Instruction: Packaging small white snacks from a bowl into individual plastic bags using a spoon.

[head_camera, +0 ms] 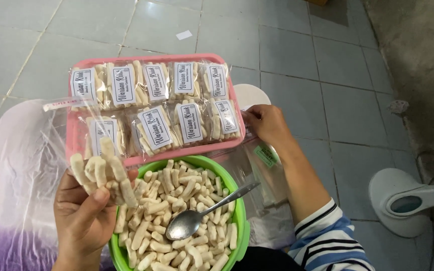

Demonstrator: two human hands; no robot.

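Note:
My left hand [84, 213] holds up a clear plastic bag [94, 150] partly filled with pale finger-shaped snack sticks, just left of a green bowl [241, 211]. The bowl is full of the same sticks, and a metal spoon [197, 216] lies on them. Behind it a pink tray [74, 135] carries several sealed snack packets with white labels. My right hand [267, 123] rests at the tray's right edge, fingers touching a packet or the stack of empty clear bags [262, 165] there; what it grips is unclear.
Grey floor tiles surround everything. A white and purple cloth [16, 190] lies at the left. A white round stool or lid [252, 93] shows behind the tray. At the right stands a white plastic device [403, 200].

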